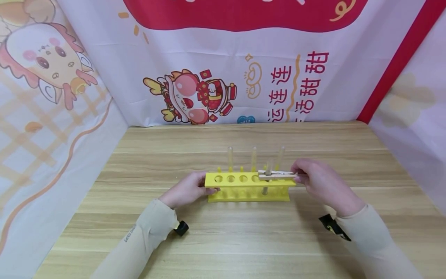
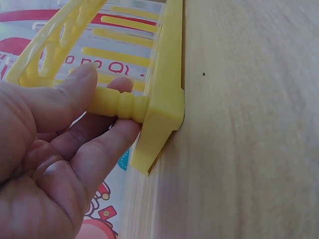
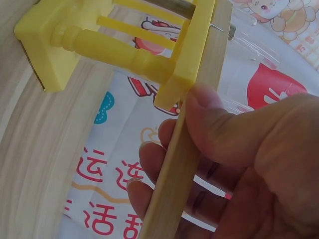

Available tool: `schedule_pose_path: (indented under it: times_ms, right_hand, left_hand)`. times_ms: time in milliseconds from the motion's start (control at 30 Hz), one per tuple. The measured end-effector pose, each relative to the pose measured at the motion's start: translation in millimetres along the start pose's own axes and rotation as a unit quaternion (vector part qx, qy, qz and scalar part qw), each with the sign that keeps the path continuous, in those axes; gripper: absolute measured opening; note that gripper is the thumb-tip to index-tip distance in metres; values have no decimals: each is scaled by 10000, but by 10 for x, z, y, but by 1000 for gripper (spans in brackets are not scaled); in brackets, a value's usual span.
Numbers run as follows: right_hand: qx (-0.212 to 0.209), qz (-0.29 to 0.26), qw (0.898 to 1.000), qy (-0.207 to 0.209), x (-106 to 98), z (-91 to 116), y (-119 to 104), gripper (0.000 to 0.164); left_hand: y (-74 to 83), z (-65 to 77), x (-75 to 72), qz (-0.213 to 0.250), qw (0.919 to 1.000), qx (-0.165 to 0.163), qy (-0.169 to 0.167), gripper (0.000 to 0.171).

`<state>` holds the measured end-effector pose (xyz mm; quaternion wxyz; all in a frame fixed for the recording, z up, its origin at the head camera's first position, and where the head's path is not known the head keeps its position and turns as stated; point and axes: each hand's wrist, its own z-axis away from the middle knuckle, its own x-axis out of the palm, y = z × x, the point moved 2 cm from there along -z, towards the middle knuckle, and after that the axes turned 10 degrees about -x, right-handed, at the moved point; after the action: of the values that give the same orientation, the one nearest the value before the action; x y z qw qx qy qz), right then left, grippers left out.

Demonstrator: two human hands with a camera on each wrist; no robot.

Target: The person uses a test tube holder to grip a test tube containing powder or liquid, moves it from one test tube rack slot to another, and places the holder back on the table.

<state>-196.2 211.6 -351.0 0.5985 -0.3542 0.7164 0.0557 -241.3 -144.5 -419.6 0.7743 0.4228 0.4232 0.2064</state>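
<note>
A yellow test tube rack [image 1: 249, 198] stands on the wooden table. My left hand [image 1: 189, 190] grips its left end post [image 2: 107, 102] between thumb and fingers. My right hand [image 1: 325, 184] holds a wooden test tube clamp [image 3: 174, 184], which lies level along the rack's top at the right end. Between the clamp's jaws is a glass test tube [image 1: 269, 166] whose lower part, with something dark in it, passes down through a hole of the rack. The clamp touches or nearly meets the top plate in the right wrist view.
Behind the top plate, three upside-down test tubes stand on pegs: a left one [image 1: 230, 157], a middle one [image 1: 254, 157] and a right one [image 1: 281, 155]. A printed cloth [image 1: 209, 50] hangs along the back and sides of the table [image 1: 226, 240].
</note>
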Motion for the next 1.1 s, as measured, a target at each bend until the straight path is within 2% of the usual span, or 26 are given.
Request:
schedule_pose_path:
  times_ms: [400, 633, 833, 1100]
  right_hand:
    - [114, 201, 9997, 3, -51, 3, -49, 20]
    - [-6, 405, 9988, 257, -118, 36, -76, 17]
    - [88, 535, 9980, 322, -161, 82, -81, 16]
    - [-278, 569, 9964, 566, -337, 51, -162, 16]
  left_hand:
    - [40, 29, -27, -24, 10000, -54, 21, 27]
    - [53, 16, -23, -15, 9999, -99, 34, 27]
    - [33, 4, 8, -38, 9999, -160, 11, 28]
    - [5, 38, 9, -40, 9998, -178, 67, 28]
